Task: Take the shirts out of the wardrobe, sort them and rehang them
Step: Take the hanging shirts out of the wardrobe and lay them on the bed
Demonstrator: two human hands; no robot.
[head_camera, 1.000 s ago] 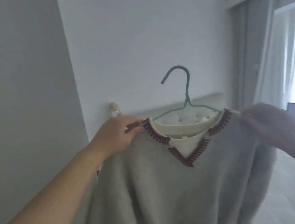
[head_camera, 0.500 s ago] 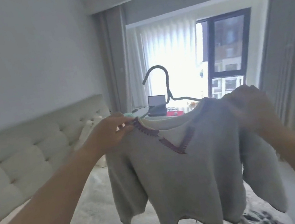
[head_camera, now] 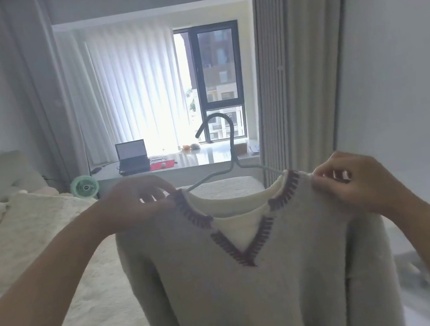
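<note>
A grey V-neck sweater [head_camera: 259, 293] with dark red stitched trim and a white inner layer hangs in front of me on a pale green hanger [head_camera: 231, 157], whose hook stands upright above the collar. My left hand [head_camera: 134, 202] pinches the sweater's left shoulder beside the collar. My right hand [head_camera: 355, 184] pinches the right shoulder at the hanger's end. Both sleeves hang straight down. The sweater's lower hem runs out of view.
A bed [head_camera: 88, 300] with white covers and a pillow [head_camera: 31, 218] lies at the left. Behind stand a window sill desk [head_camera: 207, 158] with a laptop [head_camera: 132, 157], a small green fan [head_camera: 84, 186] and grey curtains [head_camera: 291, 63]. A white wardrobe door [head_camera: 407, 71] fills the right.
My view has swung right from the headboard wall to the window and wardrobe side. Both hands kept their hold on the sweater's shoulders and carried it along.
</note>
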